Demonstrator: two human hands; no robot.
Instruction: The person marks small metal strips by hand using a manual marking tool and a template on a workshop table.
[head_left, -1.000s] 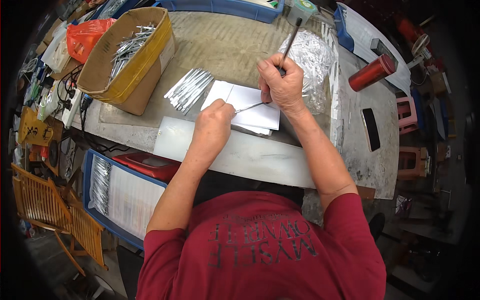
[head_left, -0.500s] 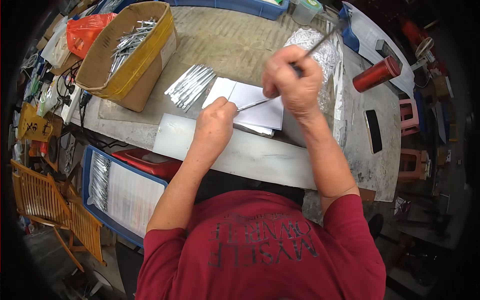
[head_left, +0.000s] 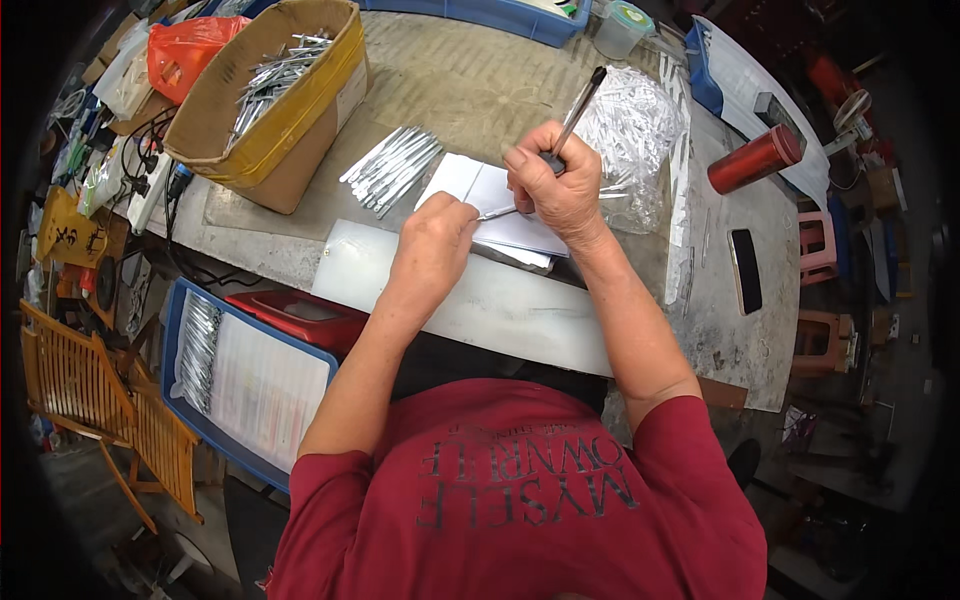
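Observation:
My right hand grips a black pen that points up and away, over a small stack of white paper. My left hand pinches one thin silver metal strip that lies across the paper toward my right hand. A loose pile of similar silver strips rests on the stone worktop just left of the paper. A white plastic board lies along the table's near edge under my forearms.
A cardboard box with yellow tape holds more strips at the left. A crumpled clear bag, a red cylinder and a dark phone lie to the right. A blue tray with strips sits low left, next to a wooden chair.
My right hand has shifted slightly left over the paper and the pen now tilts more upright. My left hand stays on the strip.

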